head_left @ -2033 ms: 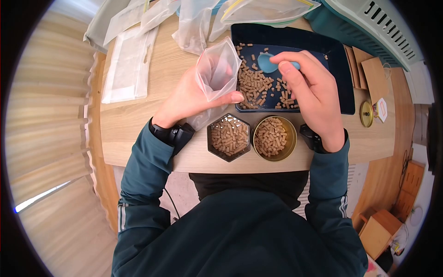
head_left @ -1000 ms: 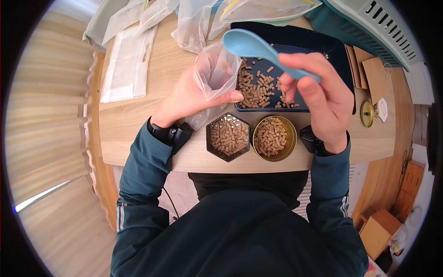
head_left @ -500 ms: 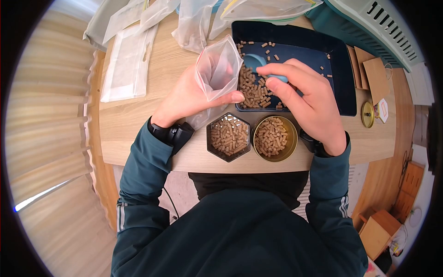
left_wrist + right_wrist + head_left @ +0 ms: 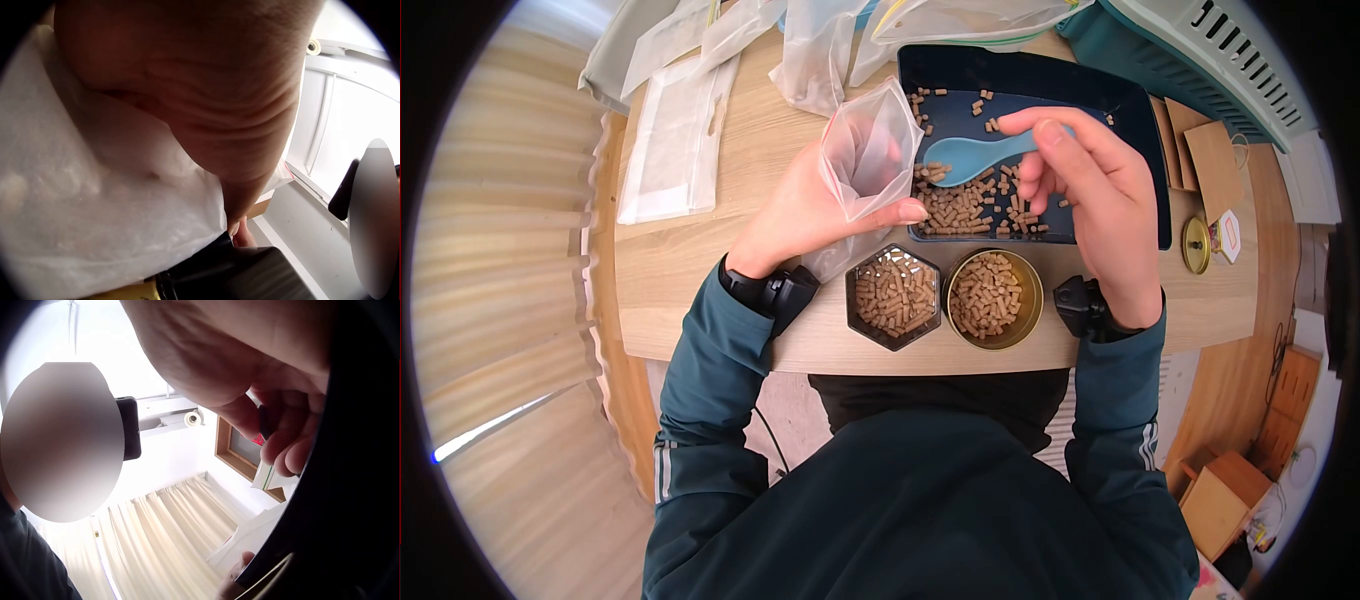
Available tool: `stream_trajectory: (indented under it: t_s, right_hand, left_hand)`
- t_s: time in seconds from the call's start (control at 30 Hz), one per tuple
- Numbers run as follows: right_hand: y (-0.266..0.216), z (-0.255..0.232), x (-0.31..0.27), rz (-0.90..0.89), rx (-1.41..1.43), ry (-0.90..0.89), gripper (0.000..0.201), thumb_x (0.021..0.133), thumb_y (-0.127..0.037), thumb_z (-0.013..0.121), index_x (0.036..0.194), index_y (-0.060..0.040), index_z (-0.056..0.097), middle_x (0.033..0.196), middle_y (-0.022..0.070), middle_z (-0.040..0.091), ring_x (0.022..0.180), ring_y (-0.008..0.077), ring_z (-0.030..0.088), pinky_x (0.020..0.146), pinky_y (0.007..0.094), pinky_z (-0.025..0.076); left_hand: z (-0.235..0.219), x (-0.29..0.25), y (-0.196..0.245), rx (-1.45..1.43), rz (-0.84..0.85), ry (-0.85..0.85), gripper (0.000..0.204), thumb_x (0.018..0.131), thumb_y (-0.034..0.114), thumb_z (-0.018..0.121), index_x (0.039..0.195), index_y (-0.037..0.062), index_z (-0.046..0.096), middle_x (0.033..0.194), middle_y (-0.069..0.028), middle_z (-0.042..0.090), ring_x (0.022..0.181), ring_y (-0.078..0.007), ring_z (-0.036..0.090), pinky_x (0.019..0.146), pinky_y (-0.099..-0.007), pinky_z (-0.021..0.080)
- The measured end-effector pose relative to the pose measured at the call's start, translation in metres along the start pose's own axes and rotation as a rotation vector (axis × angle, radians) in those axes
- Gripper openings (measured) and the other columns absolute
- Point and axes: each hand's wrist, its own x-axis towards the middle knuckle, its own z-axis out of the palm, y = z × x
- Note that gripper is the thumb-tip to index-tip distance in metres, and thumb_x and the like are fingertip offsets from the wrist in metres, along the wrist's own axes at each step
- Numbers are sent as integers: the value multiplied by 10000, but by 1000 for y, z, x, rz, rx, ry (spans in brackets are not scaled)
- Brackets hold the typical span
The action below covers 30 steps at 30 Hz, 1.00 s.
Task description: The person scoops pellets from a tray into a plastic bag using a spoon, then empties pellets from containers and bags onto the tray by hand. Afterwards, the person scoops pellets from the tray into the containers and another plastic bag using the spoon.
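Note:
My left hand (image 4: 795, 215) grips a clear plastic zip bag (image 4: 870, 150) near its top, thumb along the near side, the mouth standing wide. In the left wrist view the bag (image 4: 112, 219) hangs below the palm. My right hand (image 4: 1105, 190) pinches the handle of a light-blue spoon (image 4: 985, 155) between thumb and forefinger. Several brown pellets lie at the tip of its bowl, close to the bag's mouth and over the left part of a navy tray (image 4: 1060, 95). Loose pellets (image 4: 955, 208) are heaped in the tray's near left corner.
A hexagonal box (image 4: 850, 300) and a round gold tin (image 4: 1033, 305), both holding pellets, stand before the tray. Flat plastic bags (image 4: 670, 150) lie at left; more bags (image 4: 815, 60) stand behind. A teal and grey crate (image 4: 1220, 70), paper bags (image 4: 1215, 165) and a gold lid (image 4: 1196, 246) are at right.
The right hand dips the spoon into the pellets, lifts it near the bag, dips again, and now holds it raised with pellets. The left hand and bag stay nearly still.

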Motion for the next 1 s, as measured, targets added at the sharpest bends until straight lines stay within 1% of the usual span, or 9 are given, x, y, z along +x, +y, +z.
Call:
stream_trajectory:
  t_s: [0.27, 0.33, 0.43, 0.5, 0.53, 0.6, 0.77, 0.83, 1.0]
  right_hand:
    - [0, -1, -1, -157, 214, 162, 349, 1114, -259, 556, 1246, 24, 711, 867, 17, 668, 794, 78, 619, 689, 224, 497]
    - [1, 1, -3, -366, 132, 85, 359, 1114, -252, 561, 1286, 34, 694, 961, 58, 684, 830, 97, 633, 708, 229, 509]
    - [2, 1, -4, -522, -40, -115, 336, 1094, -188, 597, 1322, 44, 678, 1106, 118, 674, 866, 108, 643, 711, 225, 518]
    - [2, 2, -4, -517, -60, -127, 328, 1091, -175, 597, 1321, 44, 679, 1105, 115, 674, 870, 106, 642, 711, 221, 516]
    - [2, 3, -4, -512, -83, -139, 320, 1089, -162, 597, 1320, 43, 681, 1104, 113, 673, 873, 105, 641, 711, 217, 515]
    - [1, 3, -4, -445, -82, -56, 303, 1082, -151, 605, 1312, 26, 690, 1109, 98, 675, 862, 100, 637, 705, 209, 506]
    - [2, 11, -2, -211, -147, 100, 229, 1049, -122, 643, 1231, -14, 731, 1038, 63, 695, 802, 102, 622, 682, 218, 477]
    - [3, 12, -1, -224, -390, 39, 176, 1020, -117, 676, 1143, -11, 744, 936, 70, 696, 768, 135, 622, 672, 258, 468]
    - [-4, 8, -3, -246, -411, -114, 164, 1006, -114, 684, 1091, 15, 737, 884, 98, 684, 762, 183, 625, 686, 298, 477]
  left_hand:
    - [-1, 0, -1, 10, 4, 10, 667, 752, 387, 971, 1168, 29, 592, 990, -23, 638, 898, -122, 594, 812, -302, 514]
    - [-1, 0, -2, 17, 0, -2, 667, 754, 380, 971, 1174, 29, 589, 993, -25, 637, 905, -122, 597, 815, -303, 516]
    - [0, 0, 0, -24, 8, 1, 652, 759, 351, 972, 1177, 33, 585, 995, -22, 636, 912, -123, 603, 817, -302, 519]
    - [0, 1, -4, -166, -54, -56, 836, 768, 266, 956, 1420, 6, 502, 1232, -47, 596, 1124, -155, 556, 1031, -330, 445]
    - [1, 1, -5, -166, -54, -57, 836, 768, 266, 956, 1420, 6, 502, 1232, -47, 596, 1124, -155, 556, 1031, -330, 445]
    - [4, 1, -6, -128, 37, 18, 626, 761, 325, 972, 1160, 39, 585, 990, -16, 636, 912, -117, 602, 820, -294, 516]
    - [0, 1, 0, -19, 0, -5, 627, 758, 333, 974, 1154, 42, 584, 982, -15, 634, 907, -113, 595, 818, -292, 511]
    - [-1, 1, 0, -13, 9, -10, 629, 756, 336, 976, 1151, 43, 585, 979, -14, 633, 902, -113, 593, 815, -290, 509]
    - [0, 1, 4, -28, -25, -8, 657, 746, 352, 983, 1161, 42, 578, 973, -12, 626, 895, -117, 586, 813, -292, 506]
